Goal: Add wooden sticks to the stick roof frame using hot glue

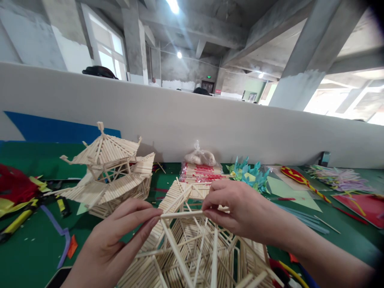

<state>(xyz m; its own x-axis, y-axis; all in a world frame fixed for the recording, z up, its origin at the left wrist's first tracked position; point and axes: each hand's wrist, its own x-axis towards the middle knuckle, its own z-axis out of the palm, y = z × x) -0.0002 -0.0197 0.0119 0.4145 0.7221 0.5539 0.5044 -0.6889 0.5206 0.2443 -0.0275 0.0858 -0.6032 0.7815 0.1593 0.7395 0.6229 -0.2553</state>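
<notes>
A thin wooden stick lies level between my two hands, over the top frame of a wooden-stick pavilion model. My left hand pinches the stick's left end at a corner of the frame, thumb and forefinger together. My right hand has its fingers curled in a pinch around the stick's right end. The model under my hands has open struts on top and rows of sticks below. Part of it lies beyond the lower picture edge. A second pavilion model, with a roofed top, stands at the left.
At the back are a bag of sticks and blue-green paper foliage. Pastel strips and a red card lie right. A yellow cutter and red mesh lie left. A white partition borders the green table.
</notes>
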